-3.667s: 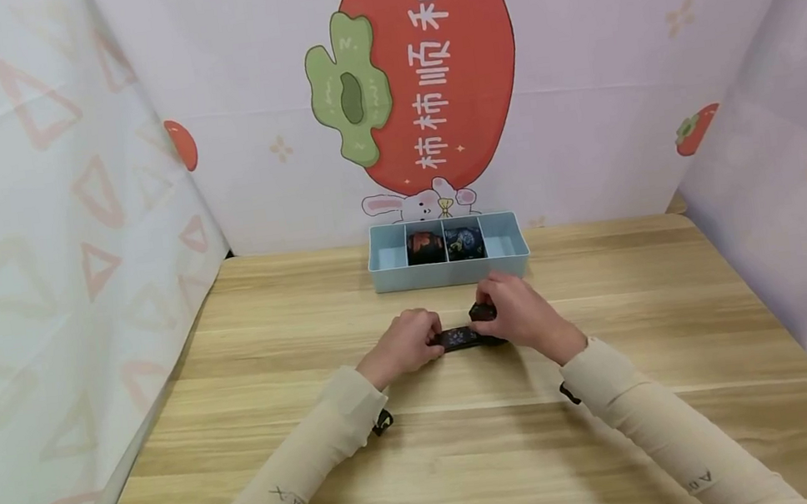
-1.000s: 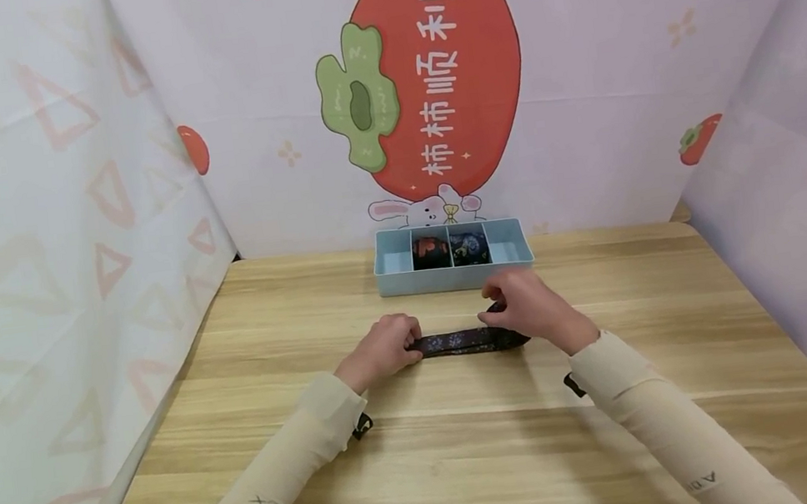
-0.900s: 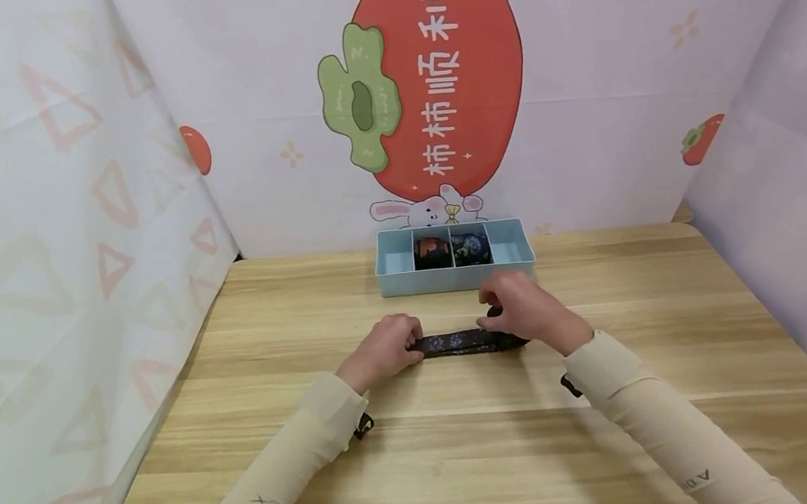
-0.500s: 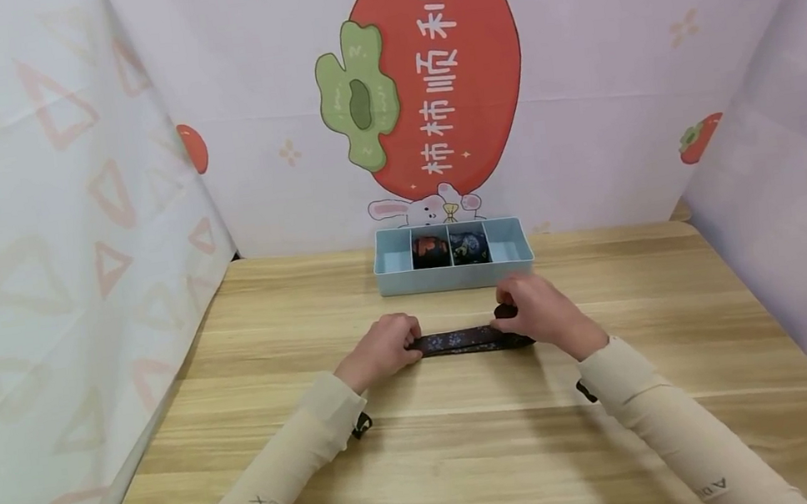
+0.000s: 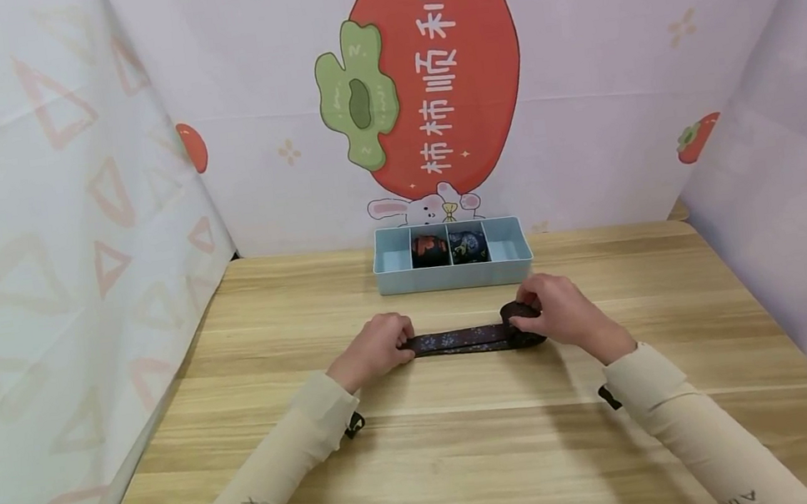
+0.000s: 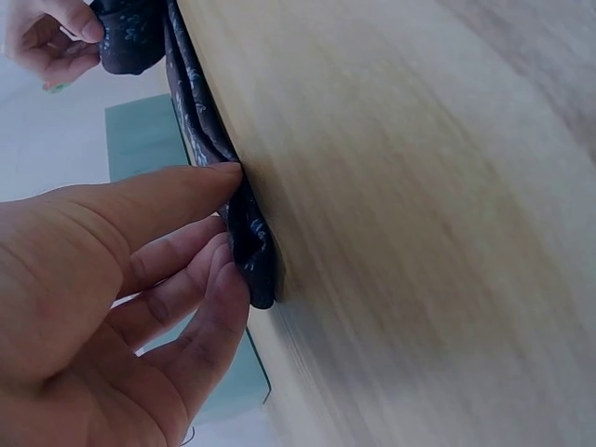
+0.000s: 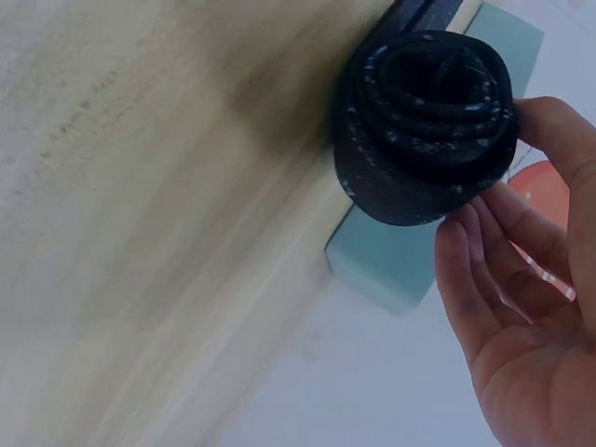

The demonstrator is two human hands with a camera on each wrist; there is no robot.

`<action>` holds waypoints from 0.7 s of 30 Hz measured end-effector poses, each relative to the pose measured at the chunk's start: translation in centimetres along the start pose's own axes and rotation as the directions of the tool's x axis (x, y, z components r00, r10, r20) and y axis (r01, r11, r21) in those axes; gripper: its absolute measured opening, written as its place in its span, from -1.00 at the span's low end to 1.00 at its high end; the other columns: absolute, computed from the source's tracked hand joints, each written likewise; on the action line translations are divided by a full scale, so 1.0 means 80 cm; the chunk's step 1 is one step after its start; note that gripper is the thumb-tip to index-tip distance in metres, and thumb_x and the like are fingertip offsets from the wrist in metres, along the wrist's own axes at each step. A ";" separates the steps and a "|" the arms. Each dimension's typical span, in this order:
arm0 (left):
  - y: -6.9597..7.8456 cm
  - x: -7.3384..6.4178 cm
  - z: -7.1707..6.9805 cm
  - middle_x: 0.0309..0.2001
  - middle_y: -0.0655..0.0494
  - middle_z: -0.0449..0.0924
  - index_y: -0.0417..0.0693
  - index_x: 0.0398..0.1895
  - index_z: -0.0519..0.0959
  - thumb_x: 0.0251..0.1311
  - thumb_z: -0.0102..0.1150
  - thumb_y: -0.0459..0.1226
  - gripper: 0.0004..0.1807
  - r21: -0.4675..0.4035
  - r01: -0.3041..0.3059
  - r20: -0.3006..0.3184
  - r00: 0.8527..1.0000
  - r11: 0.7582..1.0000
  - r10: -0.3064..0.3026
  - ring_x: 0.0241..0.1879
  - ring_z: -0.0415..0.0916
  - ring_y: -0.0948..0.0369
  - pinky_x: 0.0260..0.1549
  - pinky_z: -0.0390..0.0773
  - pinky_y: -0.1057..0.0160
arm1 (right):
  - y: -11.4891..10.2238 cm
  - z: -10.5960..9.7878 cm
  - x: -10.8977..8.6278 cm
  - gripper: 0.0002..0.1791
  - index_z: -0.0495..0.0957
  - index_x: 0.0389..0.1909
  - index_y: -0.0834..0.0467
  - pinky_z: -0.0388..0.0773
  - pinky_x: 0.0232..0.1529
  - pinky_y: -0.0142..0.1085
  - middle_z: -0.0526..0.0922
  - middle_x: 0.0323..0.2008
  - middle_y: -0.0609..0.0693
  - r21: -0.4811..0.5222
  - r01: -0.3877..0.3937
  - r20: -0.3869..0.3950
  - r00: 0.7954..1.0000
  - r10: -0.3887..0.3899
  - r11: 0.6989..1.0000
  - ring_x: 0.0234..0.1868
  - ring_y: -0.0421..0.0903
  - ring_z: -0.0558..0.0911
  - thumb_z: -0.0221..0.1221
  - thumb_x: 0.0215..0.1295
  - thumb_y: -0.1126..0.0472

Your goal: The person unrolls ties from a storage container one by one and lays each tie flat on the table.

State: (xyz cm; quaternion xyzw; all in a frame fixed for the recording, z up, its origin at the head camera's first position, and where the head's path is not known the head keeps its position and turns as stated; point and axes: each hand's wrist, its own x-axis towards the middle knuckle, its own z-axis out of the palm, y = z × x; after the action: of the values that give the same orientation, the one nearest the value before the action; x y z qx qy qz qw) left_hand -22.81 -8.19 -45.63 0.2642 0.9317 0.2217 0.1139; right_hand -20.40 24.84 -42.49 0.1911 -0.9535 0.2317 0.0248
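A dark necktie (image 5: pixel 460 339) with a small bluish floral pattern lies across the table, its flat length doubled in layers. At its left end my left hand (image 5: pixel 370 347) pinches the folded fabric between thumb and fingers, close to the tabletop in the left wrist view. The other end is wound into a roll (image 7: pixel 419 140), whose spiral layers show in the right wrist view. My right hand (image 5: pixel 565 312) holds this roll from its right side, thumb and fingertips against the outer layer. The roll rests on or just above the wood; I cannot tell which.
Behind the hands stands a light blue divided box (image 5: pixel 452 277) against the patterned backdrop. Its two middle compartments hold a black-and-red roll (image 5: pixel 429 251) and a dark blue patterned roll (image 5: pixel 468 246). Fabric walls (image 5: pixel 36 272) border the wooden table.
My right hand and the roll have shifted to the right, and more flat necktie shows between the hands. The left hand has moved a little left, keeping its pinch.
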 end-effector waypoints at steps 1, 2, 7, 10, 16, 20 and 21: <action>0.000 0.000 0.000 -0.17 0.00 0.68 -0.19 -0.14 0.69 0.25 0.49 -0.35 -0.82 0.006 -0.002 -0.001 1.000 1.000 0.002 -0.21 0.55 0.19 -0.09 0.66 0.16 | -0.001 -0.001 0.000 -0.75 0.68 -0.26 0.24 0.67 -0.21 -0.13 0.69 -0.30 0.06 0.000 -0.001 0.004 1.000 0.001 1.000 -0.30 -0.09 0.63 0.51 0.22 0.18; 0.000 0.000 0.000 -0.17 0.00 0.68 -0.19 -0.14 0.69 0.25 0.49 -0.35 -0.82 0.009 0.001 0.000 1.000 1.000 -0.001 -0.21 0.55 0.19 -0.08 0.66 0.17 | -0.003 -0.002 0.001 -0.75 0.68 -0.26 0.24 0.67 -0.21 -0.13 0.69 -0.30 0.06 0.003 -0.006 0.009 1.000 0.006 1.000 -0.30 -0.09 0.63 0.51 0.22 0.18; 0.003 0.000 -0.001 -0.16 -0.01 0.68 -0.19 -0.13 0.70 0.26 0.49 -0.35 -0.81 0.019 0.012 0.004 1.000 1.000 -0.012 -0.19 0.55 0.18 -0.07 0.66 0.15 | -0.013 -0.002 0.012 -0.73 0.71 -0.21 0.27 0.70 -0.17 -0.08 0.72 -0.29 0.07 0.012 0.007 0.028 1.000 -0.007 1.000 -0.29 -0.07 0.64 0.52 0.22 0.18; 0.003 -0.001 -0.001 -0.15 -0.01 0.68 -0.19 -0.12 0.69 0.27 0.48 -0.35 -0.82 0.013 0.021 0.010 1.000 1.000 -0.022 -0.19 0.54 0.18 -0.06 0.66 0.14 | -0.017 0.004 0.020 -0.70 0.73 -0.16 0.29 0.71 -0.15 -0.09 0.73 -0.27 0.09 -0.009 0.038 0.044 0.998 -0.037 0.999 -0.26 -0.06 0.65 0.51 0.22 0.18; 0.003 -0.001 0.001 -0.15 0.01 0.67 -0.17 -0.11 0.69 0.28 0.47 -0.34 -0.82 0.007 0.029 0.017 0.999 1.000 -0.029 -0.19 0.53 0.19 -0.06 0.65 0.16 | -0.015 0.011 0.020 -0.69 0.69 -0.19 0.28 0.65 -0.20 -0.13 0.67 -0.28 0.07 -0.041 0.032 0.056 0.998 -0.029 0.999 -0.28 -0.07 0.58 0.53 0.20 0.17; 0.002 -0.001 -0.001 -0.13 0.00 0.68 -0.17 -0.10 0.69 0.29 0.47 -0.33 -0.81 0.010 0.029 0.018 0.999 1.000 -0.029 -0.17 0.55 0.18 -0.04 0.66 0.16 | -0.007 0.007 0.011 -0.67 0.66 -0.19 0.27 0.63 -0.21 -0.13 0.65 -0.28 0.06 -0.033 0.023 0.030 0.999 -0.022 0.999 -0.29 -0.08 0.56 0.55 0.18 0.19; 0.002 -0.002 -0.002 -0.13 0.00 0.69 -0.17 -0.10 0.69 0.29 0.47 -0.34 -0.81 0.011 0.030 0.017 0.999 0.999 -0.030 -0.17 0.56 0.18 -0.04 0.66 0.16 | -0.005 0.006 0.009 -0.67 0.66 -0.18 0.28 0.63 -0.21 -0.13 0.65 -0.28 0.07 -0.028 0.021 0.027 0.999 -0.021 0.999 -0.29 -0.07 0.57 0.55 0.18 0.19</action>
State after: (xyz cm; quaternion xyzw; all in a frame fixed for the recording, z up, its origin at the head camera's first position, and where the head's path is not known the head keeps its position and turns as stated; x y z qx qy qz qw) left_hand -22.69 -8.20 -45.44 0.2525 0.9358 0.2126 0.1239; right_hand -20.93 24.06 -42.62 0.2038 -0.9549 0.2151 0.0175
